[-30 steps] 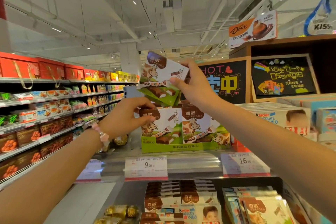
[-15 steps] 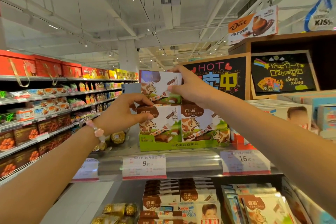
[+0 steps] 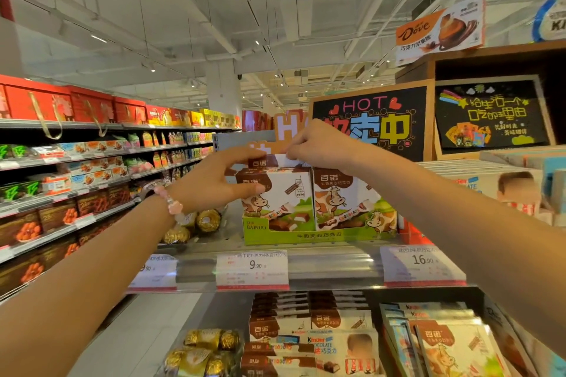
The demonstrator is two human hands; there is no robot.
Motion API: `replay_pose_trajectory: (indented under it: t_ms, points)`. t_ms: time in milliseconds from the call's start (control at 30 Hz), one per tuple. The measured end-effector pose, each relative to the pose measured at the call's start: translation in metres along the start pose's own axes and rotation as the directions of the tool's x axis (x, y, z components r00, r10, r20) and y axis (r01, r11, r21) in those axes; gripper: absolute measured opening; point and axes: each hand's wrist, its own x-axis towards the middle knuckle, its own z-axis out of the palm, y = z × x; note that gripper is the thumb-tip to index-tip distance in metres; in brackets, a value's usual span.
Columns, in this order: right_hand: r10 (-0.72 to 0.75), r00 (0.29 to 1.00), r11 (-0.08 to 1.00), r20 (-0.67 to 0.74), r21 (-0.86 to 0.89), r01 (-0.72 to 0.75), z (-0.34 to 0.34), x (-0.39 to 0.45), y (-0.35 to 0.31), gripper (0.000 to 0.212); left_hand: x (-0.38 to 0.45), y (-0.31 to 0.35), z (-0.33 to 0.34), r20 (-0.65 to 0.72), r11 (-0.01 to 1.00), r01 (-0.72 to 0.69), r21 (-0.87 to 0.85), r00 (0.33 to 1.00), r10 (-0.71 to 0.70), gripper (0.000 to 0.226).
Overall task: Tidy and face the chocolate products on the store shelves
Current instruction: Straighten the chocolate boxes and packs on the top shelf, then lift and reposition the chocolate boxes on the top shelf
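A green display tray (image 3: 318, 236) on the top shelf holds two rows of white-and-brown cow-print chocolate boxes (image 3: 343, 199). My right hand (image 3: 318, 147) pinches the top edge of one such chocolate box (image 3: 266, 161), which stands low behind the left row, only its upper strip showing. My left hand (image 3: 214, 180) grips the front left box (image 3: 275, 196), thumb across its face and fingers over its top left corner.
Price tags (image 3: 251, 269) line the shelf edge. Gold foil chocolates (image 3: 196, 223) lie left of the tray, Kinder boxes (image 3: 502, 187) to the right. Black chalkboard signs (image 3: 373, 122) stand behind. More chocolate boxes (image 3: 309, 324) fill the shelf below. An aisle of shelves runs on the left.
My right hand brought the lifted box down from above the tray and set it into the left row behind the front box. My left hand stayed on the front left box.
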Motion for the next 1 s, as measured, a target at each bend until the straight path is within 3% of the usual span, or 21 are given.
replay_pose_trajectory:
  t_ms: [133,233,400,600,733,1000]
  points:
    - [0.007,0.995,0.990,0.101,-0.141,0.008,0.003,0.001,-0.008,0.034,-0.002,0.004,0.002,-0.070,0.999,-0.007,0.043,0.997,0.010,0.024]
    - [-0.036,0.991,0.986,0.131,-0.158,0.056,-0.002,-0.005,-0.009,0.030,-0.003,0.002,0.006,-0.096,0.999,0.020,0.049,0.995,-0.015,0.020]
    - [-0.178,0.984,0.980,-0.029,-0.101,0.174,-0.017,-0.018,-0.009,0.027,-0.005,-0.002,0.008,-0.106,0.995,0.032,0.091,0.994,-0.022,0.027]
    - [-0.197,0.975,0.980,-0.104,-0.043,0.193,-0.048,-0.038,0.002,0.021,-0.005,0.018,0.008,-0.157,0.986,-0.004,0.165,0.987,0.030,0.042]
    - [-0.191,0.970,0.981,-0.148,-0.048,0.186,-0.075,-0.064,0.018,0.020,0.003,0.050,0.015,-0.203,0.997,-0.060,0.055,0.977,0.070,0.031]
    - [-0.067,0.970,0.996,-0.232,-0.081,0.050,-0.157,-0.134,0.074,0.014,0.049,0.134,0.067,-0.181,0.972,-0.233,0.028,0.955,0.235,0.014]
